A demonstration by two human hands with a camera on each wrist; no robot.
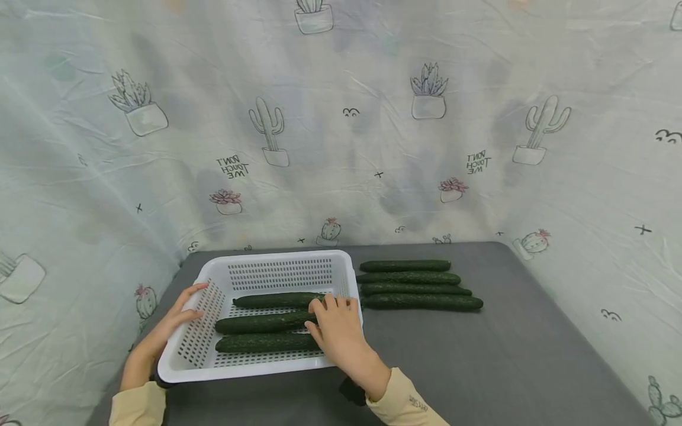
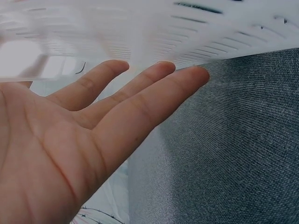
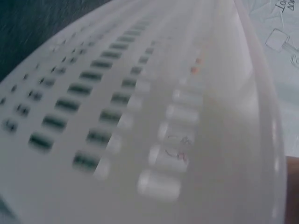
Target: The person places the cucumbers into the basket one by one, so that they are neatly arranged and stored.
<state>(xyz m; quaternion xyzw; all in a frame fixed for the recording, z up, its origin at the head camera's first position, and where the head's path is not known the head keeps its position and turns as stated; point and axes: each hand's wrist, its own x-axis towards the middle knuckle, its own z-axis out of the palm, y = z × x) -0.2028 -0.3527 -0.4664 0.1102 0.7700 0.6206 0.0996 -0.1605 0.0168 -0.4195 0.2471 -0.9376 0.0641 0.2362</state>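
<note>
Bending over the right ends of three long, dark-green cucumbers (image 1: 261, 323) in a white, perforated plastic basket (image 1: 282, 257), the right hand (image 1: 341, 332) hides whether its fingers clamp one or stand apart; a hold that near the end could let a cucumber tip and roll into its neighbours. The left hand's (image 1: 169, 325) fingers lie straight and apart at the basket's left side, perhaps too lightly to stop a push sliding it against four more dark-green cucumbers (image 1: 423, 302) on the grey tabletop (image 1: 453, 367).
</note>
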